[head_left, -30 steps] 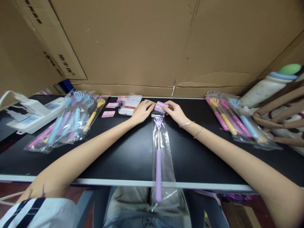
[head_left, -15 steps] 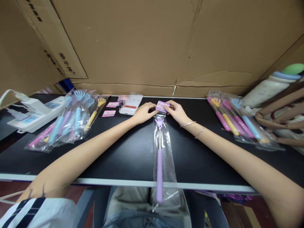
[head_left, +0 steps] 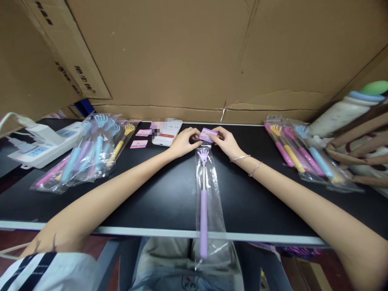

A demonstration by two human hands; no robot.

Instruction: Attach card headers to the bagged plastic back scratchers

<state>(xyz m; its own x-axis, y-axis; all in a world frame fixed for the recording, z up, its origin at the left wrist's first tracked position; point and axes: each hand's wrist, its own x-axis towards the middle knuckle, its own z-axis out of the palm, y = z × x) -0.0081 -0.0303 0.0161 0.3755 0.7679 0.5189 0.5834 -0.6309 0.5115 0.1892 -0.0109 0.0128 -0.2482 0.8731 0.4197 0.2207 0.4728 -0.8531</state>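
A small pink-and-purple printed card (head_left: 208,135) is pinched at its right edge by my right hand (head_left: 226,142), thumb and fingers closed. My left hand (head_left: 184,143) is closed at the card's left edge, its thumb tip by the top of a clear plastic bag (head_left: 214,194). Inside this bag lies a purple back scratcher (head_left: 203,218) with a metal shaft, its claw end toward my hands. The card sits at the bag's top end. The handle end sticks out past the table's front edge, over my lap.
Bagged back scratchers lie in a pile (head_left: 98,149) at left and a row (head_left: 298,151) at right. Loose cards (head_left: 138,144) and a phone (head_left: 168,133) lie beyond my left arm. A power strip (head_left: 45,145) stands far left. A bottle (head_left: 339,115) leans right; cardboard (head_left: 194,60) walls the back.
Both hands stay at the card, with only a very slight shift. The bagged back scratcher lies in the same place.
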